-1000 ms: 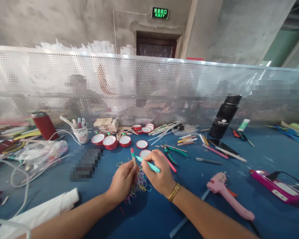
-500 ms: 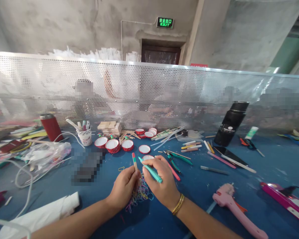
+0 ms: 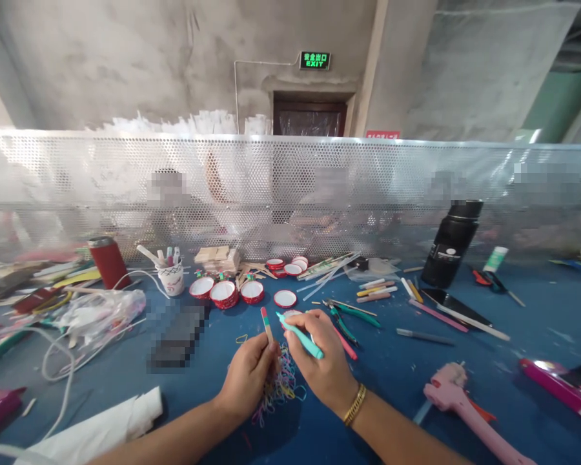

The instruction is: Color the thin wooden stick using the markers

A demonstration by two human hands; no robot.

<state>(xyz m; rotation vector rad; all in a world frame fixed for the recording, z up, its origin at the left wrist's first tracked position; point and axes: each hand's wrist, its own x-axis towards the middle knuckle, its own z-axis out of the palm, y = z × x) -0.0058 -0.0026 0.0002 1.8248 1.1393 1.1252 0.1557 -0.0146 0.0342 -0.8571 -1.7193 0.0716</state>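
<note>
My left hand (image 3: 248, 378) pinches a flat wooden craft stick (image 3: 269, 331) upright, its top end coloured red and green. My right hand (image 3: 322, 365) holds a teal marker (image 3: 303, 336), whose tip points up and left, close beside the coloured end but apart from it. A gold bracelet (image 3: 355, 405) circles the right wrist. Under and between the hands lies a heap of coloured rubber bands (image 3: 281, 384), partly hidden by them. A red marker (image 3: 346, 345) and green-handled pliers (image 3: 343, 321) lie just beyond the right hand.
Round red-rimmed tins (image 3: 223, 294) stand ahead, near stacked wooden pieces (image 3: 217, 258) and a cup of pens (image 3: 171, 279). A dark phone (image 3: 180, 336) and a white roll (image 3: 101, 429) lie left. Right are a pink glue gun (image 3: 469, 400) and a black bottle (image 3: 450, 245). A perforated screen (image 3: 252, 194) closes the back.
The whole view has shifted, so the scene sits slightly lower and mostly further right. Both hands keep their hold on the stick and the teal marker, with little change between them.
</note>
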